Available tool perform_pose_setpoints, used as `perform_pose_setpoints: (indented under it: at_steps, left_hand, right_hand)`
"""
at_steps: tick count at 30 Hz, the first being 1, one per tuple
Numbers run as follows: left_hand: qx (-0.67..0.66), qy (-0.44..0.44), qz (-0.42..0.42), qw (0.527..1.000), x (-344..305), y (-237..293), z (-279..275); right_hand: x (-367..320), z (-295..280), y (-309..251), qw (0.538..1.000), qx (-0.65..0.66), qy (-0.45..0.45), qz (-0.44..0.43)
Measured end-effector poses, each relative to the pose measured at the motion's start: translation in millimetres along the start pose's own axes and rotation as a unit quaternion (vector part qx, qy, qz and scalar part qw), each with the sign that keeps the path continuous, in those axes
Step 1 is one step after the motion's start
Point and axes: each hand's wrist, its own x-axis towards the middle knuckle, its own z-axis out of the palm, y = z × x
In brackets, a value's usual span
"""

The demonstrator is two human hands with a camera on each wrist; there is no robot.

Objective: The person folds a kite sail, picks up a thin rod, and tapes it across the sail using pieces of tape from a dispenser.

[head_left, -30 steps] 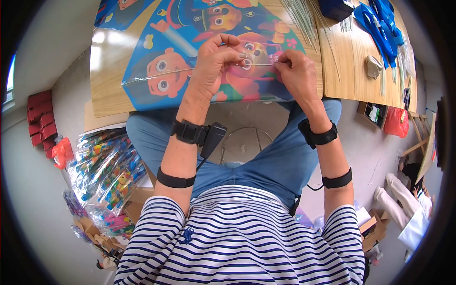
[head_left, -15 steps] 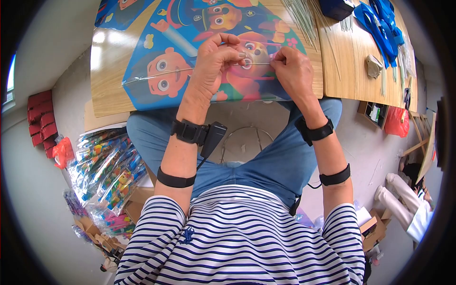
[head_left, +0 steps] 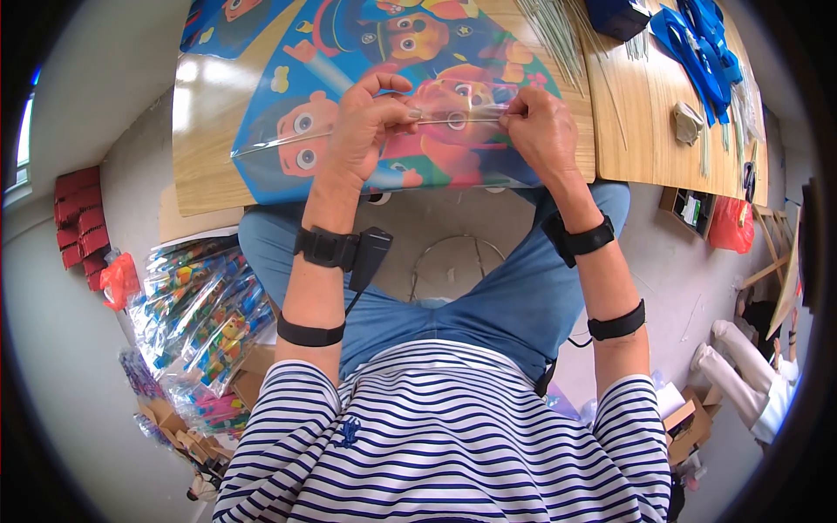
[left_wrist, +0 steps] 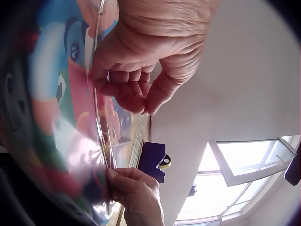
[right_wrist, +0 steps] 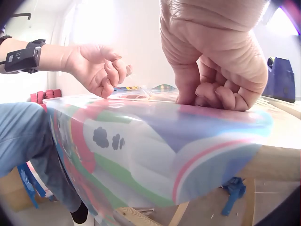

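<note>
A large plastic sheet (head_left: 475,161) printed with cartoon figures lies on the wooden table, its near edge hanging over. A thin pale rod (head_left: 462,119) runs across it from left to right, passing under my left hand (head_left: 362,131). That hand's fingers curl loosely, its lower edge right at the rod, nothing visible between its fingertips. My right hand (head_left: 545,135) pinches the rod between thumb and forefinger on the right part of the sheet. Shiny clear film (left_wrist: 96,157) creases along the rod by my right fingertips in the left wrist view.
Behind lie a bundle of thin rods (head_left: 551,39), a dark blue box (head_left: 615,16) and blue straps (head_left: 711,65). A crumpled pale lump (head_left: 687,123) rests on the right table. Packaged colourful goods (head_left: 205,305) are piled at lower left. Another person's legs (head_left: 737,357) show at right.
My left hand has slid left along the rod, widening the gap between the hands. My right hand shifted slightly left early on. Clear film between the hands now shows more creases.
</note>
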Motion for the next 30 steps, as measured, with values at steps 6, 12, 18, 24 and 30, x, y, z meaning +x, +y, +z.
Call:
perform_pose_setpoints:
  at_steps: [6, 12, 18, 24, 30]
  left_hand:
    - [0.012, 0.013, -0.005, 1.000, -2.4, 1.0, -7.7]
    - [-0.007, 0.017, -0.014, 1.000, -1.5, 2.0, -9.7]
    - [-0.029, 0.028, -0.026, 0.999, -1.1, 4.0, -12.2]
    - [-0.029, 0.042, -0.037, 0.998, -0.6, 5.6, -18.4]
    - [-0.031, 0.046, -0.031, 0.998, 0.6, 4.0, -25.6]
  right_hand:
    - [0.5, -2.0, -2.6, 1.000, -0.011, -0.008, 0.001]
    - [2.3, 1.9, 2.3, 1.000, -0.018, 0.008, -0.010]
    - [2.8, 2.9, 4.5, 1.000, -0.015, 0.008, -0.016]
    - [1.7, -1.7, 0.8, 1.000, 0.004, -0.008, -0.015]
    - [2.3, -2.6, -0.1, 1.000, 0.003, -0.016, -0.007]
